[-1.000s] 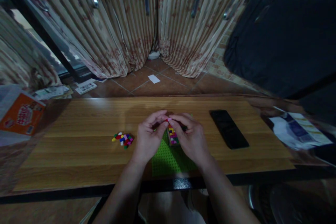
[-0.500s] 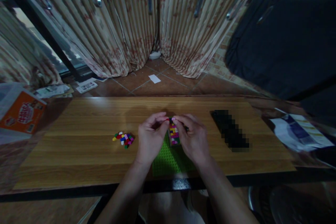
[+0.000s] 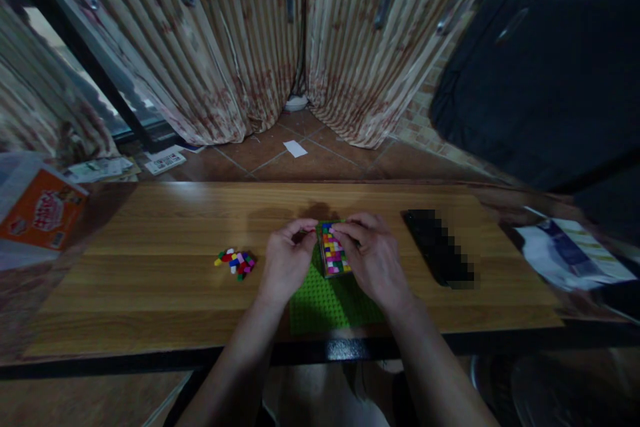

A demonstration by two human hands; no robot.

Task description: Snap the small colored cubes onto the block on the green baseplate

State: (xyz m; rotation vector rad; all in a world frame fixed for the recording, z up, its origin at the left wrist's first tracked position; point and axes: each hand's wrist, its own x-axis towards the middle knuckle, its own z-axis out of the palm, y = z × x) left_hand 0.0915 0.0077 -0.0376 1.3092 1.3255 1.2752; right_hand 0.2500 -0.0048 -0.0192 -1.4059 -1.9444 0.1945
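A green studded baseplate [image 3: 325, 303] lies near the table's front edge. On it sits a block of small toy bricks [image 3: 334, 253] in many colours, within a thin dark border. My left hand [image 3: 287, 257] is at the block's upper left, thumb and index finger pinched on what looks like a small red brick [image 3: 314, 231], mostly covered. Over the block's right side, my right hand [image 3: 373, 253] has its thumb and fingertips together at the upper edge. Anything between them is hidden. Left of my hands, a loose pile of bricks [image 3: 237, 263] rests on the table.
A black phone-like object [image 3: 433, 240], partly pixelated, lies on the wooden table [image 3: 165, 233] at right. Beyond the table's left end stands a clear tub with an orange label [image 3: 43, 210]. Plastic packaging [image 3: 570, 250] lies off the right end. Striped curtains [image 3: 260, 47] hang behind.
My hands have drawn slightly apart, and my right fingertips have shifted a little right. More of the brick block's upper end shows, including blue bricks. The loose pile looks the same.
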